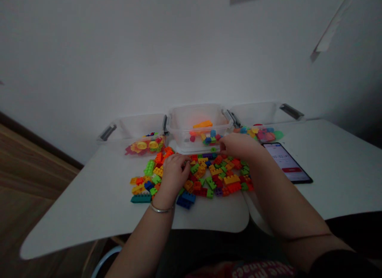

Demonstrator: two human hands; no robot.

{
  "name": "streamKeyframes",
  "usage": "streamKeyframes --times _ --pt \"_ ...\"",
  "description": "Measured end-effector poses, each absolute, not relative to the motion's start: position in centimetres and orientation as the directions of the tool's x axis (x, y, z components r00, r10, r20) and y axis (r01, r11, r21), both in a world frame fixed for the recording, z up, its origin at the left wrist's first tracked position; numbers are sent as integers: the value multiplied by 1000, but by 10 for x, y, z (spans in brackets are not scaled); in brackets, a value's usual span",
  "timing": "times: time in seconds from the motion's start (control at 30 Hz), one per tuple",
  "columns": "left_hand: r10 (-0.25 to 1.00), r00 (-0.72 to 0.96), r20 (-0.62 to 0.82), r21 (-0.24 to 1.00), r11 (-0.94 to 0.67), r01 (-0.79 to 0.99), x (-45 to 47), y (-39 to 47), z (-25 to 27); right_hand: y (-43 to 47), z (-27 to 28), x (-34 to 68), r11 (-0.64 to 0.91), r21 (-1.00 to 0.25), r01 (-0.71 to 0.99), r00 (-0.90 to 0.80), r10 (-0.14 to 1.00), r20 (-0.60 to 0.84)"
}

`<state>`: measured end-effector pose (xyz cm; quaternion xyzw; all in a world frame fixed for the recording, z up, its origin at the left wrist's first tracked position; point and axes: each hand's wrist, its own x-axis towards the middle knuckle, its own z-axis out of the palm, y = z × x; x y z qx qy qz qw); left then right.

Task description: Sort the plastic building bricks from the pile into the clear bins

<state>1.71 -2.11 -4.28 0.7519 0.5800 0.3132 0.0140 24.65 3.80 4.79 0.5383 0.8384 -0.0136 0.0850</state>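
Plastic building bricks [211, 183] lie spread across a white bench [337, 162], directly in front of the clear middle tub [179, 122]. A person's left hand [174, 170] curls over them at the tub's front left; the right hand [240, 145] bends down at its front right. Whether either grip is clamped on a brick cannot be told. Good handling likely means pinching single bricks by their sides, leaving neighbours undisturbed.

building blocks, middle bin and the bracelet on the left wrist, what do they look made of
Building blocks: probably hard, opaque plastic with a smooth finish, given the solid bright colours and moulded studs.
Middle bin: likely clear, slightly cloudy plastic; coloured pieces show through its front wall.
Bracelet: silvery and shiny, so perhaps polished metal, though a coating could look alike.
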Motion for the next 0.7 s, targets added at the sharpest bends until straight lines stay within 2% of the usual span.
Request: streamKeyframes --times 0.13,0.3,0.5,0.57,0.7 --pt "881 126 456 389 -325 862 18 -22 -43 27 60 252 478 -28 878 -478 878 -4" --pt "875 134 464 389 -337 857 18 -21 -43 14 73 260 552 -134 823 -495 813 305" --pt "870 141 473 375 -344 861 18 -20 -44 30 69 265 480 -301 824 -184 729 660" --pt "867 154 475 376 -358 855 18 -20 -43 41 59 263 436 -363 824 -68 711 699" --pt "867 151 475 378 -356 854 17 -20 -43 57 40 257 345 -434 832 42 741 670"
